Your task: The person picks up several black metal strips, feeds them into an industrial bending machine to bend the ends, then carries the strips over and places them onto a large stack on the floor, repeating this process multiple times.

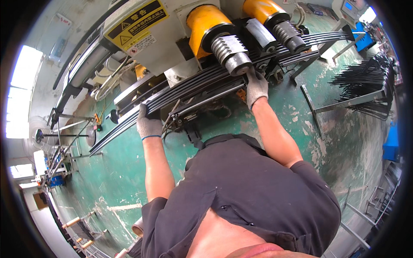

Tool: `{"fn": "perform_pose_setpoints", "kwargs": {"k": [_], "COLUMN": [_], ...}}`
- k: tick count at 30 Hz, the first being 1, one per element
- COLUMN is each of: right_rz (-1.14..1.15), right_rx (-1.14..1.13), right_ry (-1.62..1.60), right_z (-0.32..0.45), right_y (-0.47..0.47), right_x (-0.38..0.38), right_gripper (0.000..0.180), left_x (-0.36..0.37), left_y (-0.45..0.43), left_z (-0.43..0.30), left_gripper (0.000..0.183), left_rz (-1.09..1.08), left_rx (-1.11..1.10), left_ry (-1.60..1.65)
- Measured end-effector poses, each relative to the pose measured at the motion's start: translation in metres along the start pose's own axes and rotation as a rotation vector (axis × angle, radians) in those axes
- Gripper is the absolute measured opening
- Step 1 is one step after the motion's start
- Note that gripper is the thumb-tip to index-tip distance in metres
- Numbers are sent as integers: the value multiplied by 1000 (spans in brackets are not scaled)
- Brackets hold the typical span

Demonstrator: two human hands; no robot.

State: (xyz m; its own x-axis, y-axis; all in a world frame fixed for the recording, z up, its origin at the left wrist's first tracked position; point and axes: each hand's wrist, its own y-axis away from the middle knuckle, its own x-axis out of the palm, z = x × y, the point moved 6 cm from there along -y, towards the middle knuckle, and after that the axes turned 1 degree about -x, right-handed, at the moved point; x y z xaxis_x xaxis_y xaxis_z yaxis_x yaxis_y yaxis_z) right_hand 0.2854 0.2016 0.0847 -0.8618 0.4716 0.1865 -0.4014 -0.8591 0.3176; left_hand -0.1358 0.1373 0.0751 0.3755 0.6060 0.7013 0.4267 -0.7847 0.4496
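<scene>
Several long dark metal rods [190, 89] lie side by side across a machine, below two yellow machine heads with ribbed steel tooling [230, 53]. My left hand [149, 124], in a pale knit work glove with a blue cuff edge, grips the rods toward their left end, the thumb over them. My right hand [257, 85], gloved alike, reaches up at the bundle just beneath the first ribbed tool; its fingertips are partly hidden there, and whether they close on the rods is not visible. A round bar [211, 98] of the machine runs below the rods.
A metal rack [351, 104] at right holds many bent black rods. A yellow warning label [137, 24] is on the machine housing. Round fans [91, 136] stand at left. Green floor [113, 180] with worn paint lies around me. A control box with a screen [349, 7] is at upper right.
</scene>
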Motion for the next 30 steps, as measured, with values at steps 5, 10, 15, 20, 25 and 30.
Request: {"fn": "perform_pose_setpoints", "kwargs": {"k": [5,10,15,20,25,30], "right_rz": [9,-32,-88,83,184,115], "right_rx": [18,80,121,175,260,385], "right_ry": [-124,-116,27,153,258,198], "right_z": [-18,-44,-85,-119,-141,-206], "right_y": [-4,-8,-22,-28,-11,-18], "right_x": [-36,-92,-130,-105,-87,-147], "right_gripper": [55,36,31,33,28,20], "left_x": [-3,-46,-59,-35,-38,-156], "left_y": [1,-12,-17,-3,12,-24], "left_z": [-12,-57,-51,-26,-57,-177], "left_gripper": [39,39,32,39,41,54], "left_rz": [115,37,-24,-6,54,-1], "left_rx": [9,137,176,95,35,204], "left_ry": [29,115,115,-65,175,162]}}
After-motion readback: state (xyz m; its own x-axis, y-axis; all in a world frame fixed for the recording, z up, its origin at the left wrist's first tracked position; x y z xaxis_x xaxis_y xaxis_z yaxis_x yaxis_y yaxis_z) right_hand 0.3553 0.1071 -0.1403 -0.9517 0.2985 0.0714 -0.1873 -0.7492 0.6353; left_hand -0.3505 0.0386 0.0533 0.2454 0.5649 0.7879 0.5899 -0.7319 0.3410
